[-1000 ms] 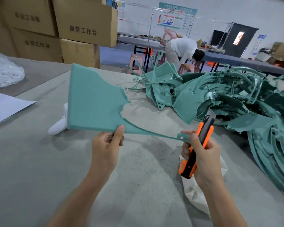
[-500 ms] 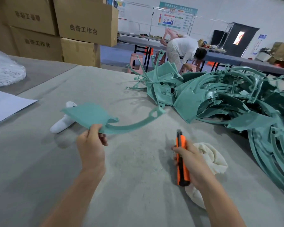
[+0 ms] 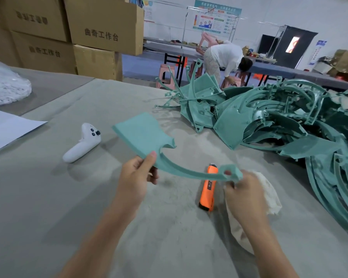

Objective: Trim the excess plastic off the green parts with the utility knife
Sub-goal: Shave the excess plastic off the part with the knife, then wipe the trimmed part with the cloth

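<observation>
Ditching the utility knife (image 3: 208, 187) flat on the table (image 3: 48, 197), the right hand (image 3: 243, 190) now pinches the ring end of the green part (image 3: 143, 135). The left hand (image 3: 137, 174) grips its wide end, holding it up over the table. Guessing the cutting on this piece is done and it's just getting a once-over.

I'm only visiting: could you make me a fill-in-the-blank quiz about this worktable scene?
The left hand and right hand hold the same green part, so the utility knife is in ____ hand.
That knife, lying on the table, is coloured ____.
The white controller lies to the ____ of the green part.
The white cloth lies beneath the ____ hand.
Missing words: neither; orange; left; right.
</observation>
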Motion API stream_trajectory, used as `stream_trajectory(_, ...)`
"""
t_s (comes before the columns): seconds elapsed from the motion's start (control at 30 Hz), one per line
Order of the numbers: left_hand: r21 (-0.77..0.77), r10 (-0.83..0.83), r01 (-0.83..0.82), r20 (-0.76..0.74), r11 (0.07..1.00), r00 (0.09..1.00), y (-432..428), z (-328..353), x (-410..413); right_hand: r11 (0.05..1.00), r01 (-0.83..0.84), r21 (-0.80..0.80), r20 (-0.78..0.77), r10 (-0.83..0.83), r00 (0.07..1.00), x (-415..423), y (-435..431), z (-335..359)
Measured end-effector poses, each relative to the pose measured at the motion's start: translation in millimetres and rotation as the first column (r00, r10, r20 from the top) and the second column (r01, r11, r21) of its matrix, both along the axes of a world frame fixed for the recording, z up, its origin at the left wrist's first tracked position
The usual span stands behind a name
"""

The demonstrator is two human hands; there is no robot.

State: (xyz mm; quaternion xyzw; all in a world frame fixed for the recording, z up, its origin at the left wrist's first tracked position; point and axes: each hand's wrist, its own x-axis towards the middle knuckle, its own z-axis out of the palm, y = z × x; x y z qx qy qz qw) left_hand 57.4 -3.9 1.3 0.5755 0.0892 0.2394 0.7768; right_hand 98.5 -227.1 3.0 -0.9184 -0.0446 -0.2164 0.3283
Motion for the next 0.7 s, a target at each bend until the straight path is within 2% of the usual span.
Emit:
stream_trajectory(0.03,0.016,-0.025,0.025,-0.012,1.0,1.0,-1.6,-0.4,-0.2,0.981,0.083,-0.175,0.012,-0.082,0.997,1.6,-6.5,2.2)
stream_trajectory(0.1,0.033,-0.068,0.069,-0.026,0.997,0.997,-3.3,0.8,-1.3,0.857,0.105,-0.505,-0.247,-0.26,0.933,10.0,-22.9,3.0)
stream_trajectory(0.17,0.019,-0.127,0.127,-0.009,0.992,0.992,-2.4,3.5,-2.6,0.823,0.033,-0.567,-0.444,-0.34,0.829,18.1,-35.3,0.6)
stream_trajectory(0.2,0.018,-0.172,0.172,0.007,0.985,0.985,-1.5,5.2,-3.5,0.843,0.02,-0.537,-0.462,-0.314,0.829,20.0,-39.3,0.2)
stream_trajectory(0.23,0.029,-0.226,0.225,0.024,0.974,0.974,-0.5,6.5,-4.8,0.883,0.06,-0.466,-0.396,-0.269,0.878,21.8,-43.1,-1.2)
stream_trajectory(0.3,0.037,-0.318,0.317,0.045,0.948,0.947,0.6,8.0,-6.9,0.976,0.164,-0.146,-0.164,-0.188,0.968,24.1,-48.4,-1.0)
stream_trajectory(0.37,0.01,-0.381,0.381,0.017,0.925,0.924,1.0,8.3,-8.6,0.963,0.134,0.235,0.07,-0.155,0.985,21.7,-48.4,13.1)
stream_trajectory(0.4,0.013,-0.42,0.42,-0.006,0.907,0.907,1.0,8.0,-9.5,0.885,0.04,0.464,0.155,-0.126,0.98,19.7,-45.5,24.2)
stream_trajectory(0.43,0.036,-0.472,0.472,-0.031,0.881,0.881,0.9,7.8,-10.7,0.744,-0.082,0.663,0.214,-0.084,0.973,15.7,-40.2,35.4)
stream_trajectory(0.47,0.067,-0.53,0.533,-0.058,0.844,0.846,0.2,8.0,-12.6,0.596,-0.171,0.784,0.239,-0.037,0.97,11.2,-34.0,43.1)
stream_trajectory(0.5,0.095,-0.586,0.592,-0.089,0.8,0.806,-0.6,8.0,-14.6,0.474,-0.232,0.849,0.245,0.034,0.969,6.8,-27.6,48.1)
stream_trajectory(0.53,0.114,-0.638,0.649,-0.12,0.752,0.761,-1.3,8.3,-16.1,0.392,-0.268,0.88,0.238,0.124,0.963,2.1,-20.6,51.9)
stream_trajectory(0.57,0.126,-0.68,0.695,-0.145,0.708,0.719,-2.6,8.6,-17.5,0.352,-0.283,0.892,0.217,0.216,0.952,-1.9,-13.2,54.0)
stream_trajectory(0.6,0.13,-0.704,0.723,-0.168,0.678,0.69,-4.2,8.0,-18.7,0.357,-0.296,0.886,0.185,0.312,0.932,-5.8,-6.7,54.7)
stream_trajectory(0.63,0.128,-0.706,0.731,-0.191,0.67,0.681,-5.6,6.6,-18.9,0.402,-0.305,0.863,0.142,0.386,0.912,-8.1,-1.0,53.7)
stream_trajectory(0.7,0.122,-0.672,0.709,-0.242,0.694,0.7,-8.4,3.9,-17.8,0.571,-0.304,0.763,0.065,0.401,0.914,-9.7,5.0,48.6)
